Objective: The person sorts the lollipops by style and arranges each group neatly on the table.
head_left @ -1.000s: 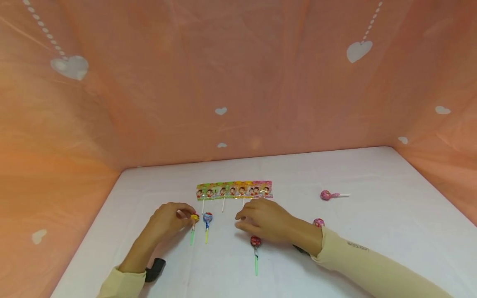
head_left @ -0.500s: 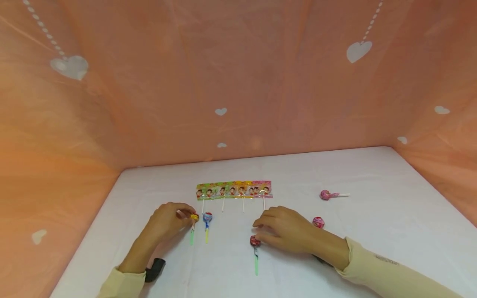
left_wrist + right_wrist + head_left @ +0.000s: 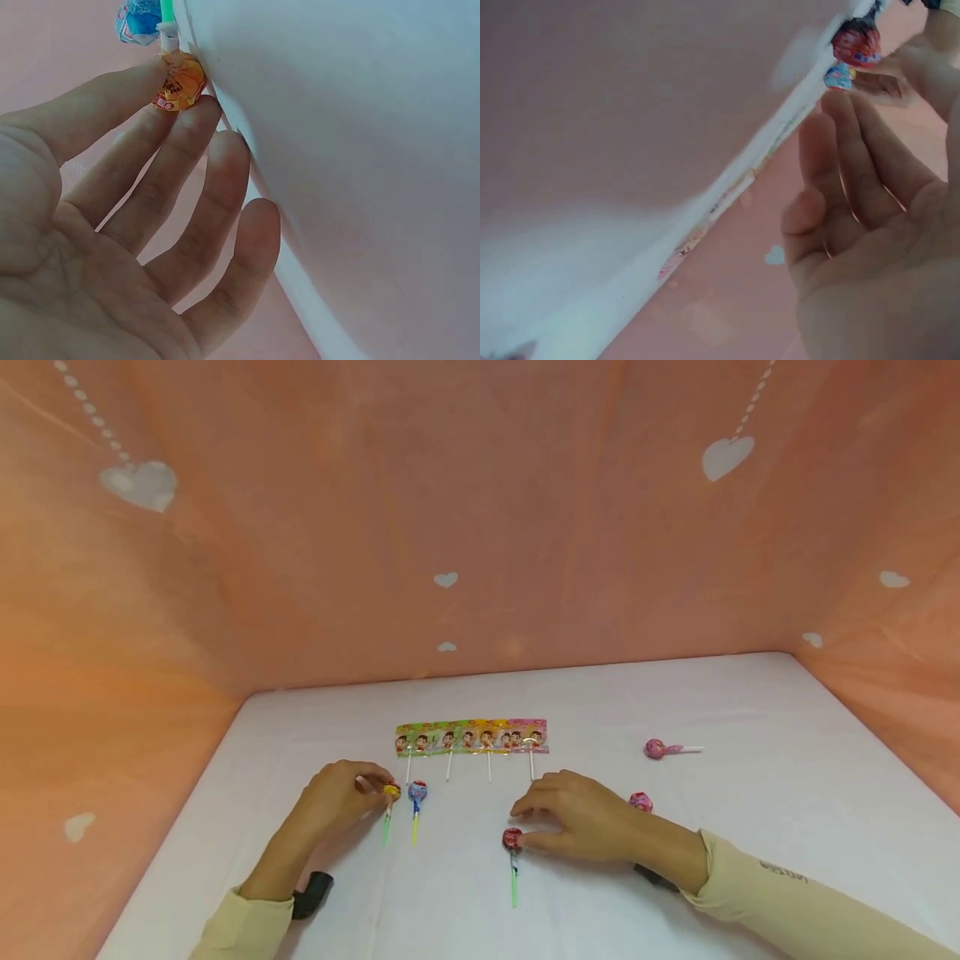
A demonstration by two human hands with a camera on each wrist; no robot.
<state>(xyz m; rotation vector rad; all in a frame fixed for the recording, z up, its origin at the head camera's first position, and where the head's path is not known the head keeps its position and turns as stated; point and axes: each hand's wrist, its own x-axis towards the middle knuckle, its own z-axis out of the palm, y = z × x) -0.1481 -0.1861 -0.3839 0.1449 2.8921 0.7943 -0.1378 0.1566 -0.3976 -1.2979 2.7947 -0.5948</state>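
Currently, red-wrapped lollipop [image 3: 512,838] lies at thumb tip of your right hand [image 3: 581,817], green stick [image 3: 514,887] toward you; fingers loosely parted. Left hand [image 3: 339,797] pinches yellow-wrapped lollipop [image 3: 392,791].

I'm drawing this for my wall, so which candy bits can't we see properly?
Head view: stick of the nearer pink lollipop, behind the right forearm.
Left wrist view: end of the green stick, cut by the top edge.
Right wrist view: printing on the packets, slanted and blurred.
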